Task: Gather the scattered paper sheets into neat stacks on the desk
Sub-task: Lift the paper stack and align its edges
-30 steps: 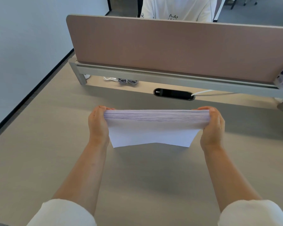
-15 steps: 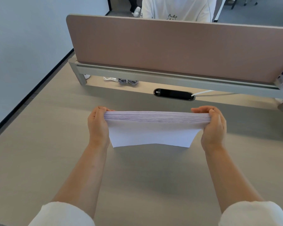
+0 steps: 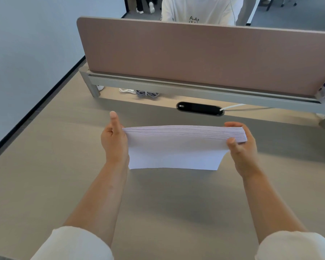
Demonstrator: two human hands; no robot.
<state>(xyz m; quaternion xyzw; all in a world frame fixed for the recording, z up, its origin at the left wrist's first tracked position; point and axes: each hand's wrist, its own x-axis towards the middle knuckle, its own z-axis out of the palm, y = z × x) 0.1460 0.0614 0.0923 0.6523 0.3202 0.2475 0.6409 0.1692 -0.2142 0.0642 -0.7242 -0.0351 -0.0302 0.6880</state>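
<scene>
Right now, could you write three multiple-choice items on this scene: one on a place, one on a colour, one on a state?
1. Where is the paper stack?
A. On the floor
B. Between the left hand and the right hand, over the desk
C. On a chair
2. What colour is the divider behind it?
A. Pinkish brown
B. Green
C. Yellow
3. What does the right hand do?
A. Hangs free
B. Lies flat on the desk
C. Pinches the stack's end

Answers: B, a hand at each end; A, its face shows it; C, its grip closes on the right end.
</scene>
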